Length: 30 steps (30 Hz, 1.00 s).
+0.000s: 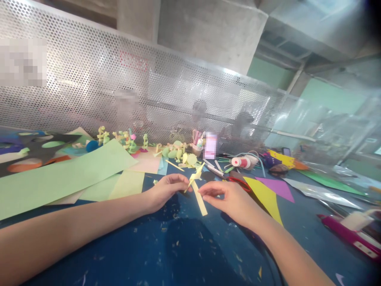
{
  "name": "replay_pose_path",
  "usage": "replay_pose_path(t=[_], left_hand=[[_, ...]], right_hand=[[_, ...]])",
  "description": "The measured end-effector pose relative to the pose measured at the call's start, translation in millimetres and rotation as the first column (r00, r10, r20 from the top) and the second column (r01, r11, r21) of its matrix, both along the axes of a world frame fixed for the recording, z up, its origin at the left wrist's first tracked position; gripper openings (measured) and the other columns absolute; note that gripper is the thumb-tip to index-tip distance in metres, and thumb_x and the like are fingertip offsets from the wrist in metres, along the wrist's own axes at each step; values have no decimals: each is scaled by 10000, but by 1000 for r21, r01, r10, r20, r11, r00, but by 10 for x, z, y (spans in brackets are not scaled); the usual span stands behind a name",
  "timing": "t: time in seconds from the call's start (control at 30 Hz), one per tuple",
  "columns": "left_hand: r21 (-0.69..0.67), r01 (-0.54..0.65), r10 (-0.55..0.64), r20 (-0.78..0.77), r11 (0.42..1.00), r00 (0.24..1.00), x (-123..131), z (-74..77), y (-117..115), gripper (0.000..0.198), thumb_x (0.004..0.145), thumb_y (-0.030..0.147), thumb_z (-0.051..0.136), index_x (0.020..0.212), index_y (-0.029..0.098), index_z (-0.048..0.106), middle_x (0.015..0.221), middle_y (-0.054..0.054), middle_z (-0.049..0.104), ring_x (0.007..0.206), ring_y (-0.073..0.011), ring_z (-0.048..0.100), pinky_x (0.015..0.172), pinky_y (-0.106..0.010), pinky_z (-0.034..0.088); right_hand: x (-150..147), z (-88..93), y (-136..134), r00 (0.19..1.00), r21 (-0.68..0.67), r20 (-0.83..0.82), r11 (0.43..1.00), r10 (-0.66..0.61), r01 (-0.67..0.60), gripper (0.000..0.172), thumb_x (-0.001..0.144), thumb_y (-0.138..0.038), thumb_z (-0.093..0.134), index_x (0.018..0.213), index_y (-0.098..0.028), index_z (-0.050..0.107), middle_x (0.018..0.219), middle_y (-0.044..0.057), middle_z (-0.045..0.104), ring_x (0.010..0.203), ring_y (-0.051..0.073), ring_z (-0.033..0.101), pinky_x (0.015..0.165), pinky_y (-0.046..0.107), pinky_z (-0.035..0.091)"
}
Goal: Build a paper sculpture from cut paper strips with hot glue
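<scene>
My left hand and my right hand meet over the dark blue table. Both pinch a small pale yellow paper piece. It has a folded, leafy top and a flat strip that hangs down between the two hands. My left fingers grip it near the top. My right fingers are pressed on the strip's upper part from the right.
Large light green paper sheets lie at the left. Small finished paper plants and green pieces stand at the back before a perforated metal screen. Red-handled scissors, yellow and purple scraps, a glue bottle and a magenta tool lie at right.
</scene>
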<state>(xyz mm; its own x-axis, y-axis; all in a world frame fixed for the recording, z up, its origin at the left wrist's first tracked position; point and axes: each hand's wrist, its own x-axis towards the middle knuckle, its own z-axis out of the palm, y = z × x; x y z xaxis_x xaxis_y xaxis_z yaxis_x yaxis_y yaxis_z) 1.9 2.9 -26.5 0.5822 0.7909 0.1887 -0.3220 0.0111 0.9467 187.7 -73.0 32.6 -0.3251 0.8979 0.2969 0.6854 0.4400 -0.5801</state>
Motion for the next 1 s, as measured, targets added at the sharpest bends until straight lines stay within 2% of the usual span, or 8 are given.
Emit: replay_pose_path(t=[0.13,0.27,0.37,0.57,0.7,0.8,0.9,1.0], left_hand=[[23,13,-14,10,1000,1000,2,-41,21,138,698,227,677,799,144,629,762,-29,668,744,-139,582,761,-270,391],[24,15,-16,21,1000,1000,-1,-83,48,149,705,224,681,816,140,629,763,-15,655,717,-114,573,745,-250,398],[17,41,-42,34,999,999,-4,-88,54,151,716,213,674,834,137,621,783,-22,654,754,-122,587,752,-253,405],[61,41,-41,6,997,999,-5,-71,31,164,702,225,681,829,137,624,806,-53,677,781,-148,602,776,-283,422],[121,20,-9,-92,992,996,-10,-66,5,180,683,245,691,823,147,636,789,-38,667,747,-143,596,740,-274,432],[249,59,-12,-184,967,983,-14,-59,-13,167,693,265,672,812,150,648,784,-26,656,729,-144,583,724,-273,434],[423,84,32,-261,902,965,-20,-47,-29,139,702,254,651,789,146,648,781,-24,649,752,-158,573,740,-275,428],[486,84,69,-288,870,955,-26,-31,-49,167,696,229,644,838,143,625,817,-31,643,767,-166,568,729,-269,428]], right_hand=[[-106,-43,-15,958,252,284,967,-41,-33,144,791,-187,545,809,-249,674,814,-7,690,757,162,616,683,282,473],[-171,-100,-66,833,410,549,890,-67,-198,228,825,-123,485,979,-225,618,901,26,658,842,178,573,707,301,452],[-159,-120,-122,742,485,650,842,-166,-236,332,802,-64,473,1069,-237,566,1003,38,608,874,188,539,705,316,429],[-121,-69,-171,675,532,711,779,-197,-333,155,835,-105,482,786,-202,593,775,19,589,740,162,505,651,298,360],[-197,22,-168,663,505,733,776,-153,-379,169,845,-145,490,722,-199,593,699,10,596,692,157,493,602,298,309],[-294,71,-149,642,461,757,797,-124,-389,178,820,-180,542,649,-199,590,677,8,593,717,169,479,623,310,302],[-404,99,-119,645,446,753,822,-131,-354,195,782,-174,584,588,-196,595,669,21,598,734,182,467,631,320,293],[-498,135,-95,678,389,725,883,-118,-263,219,742,-172,608,525,-201,600,563,22,569,678,178,468,593,306,286]])
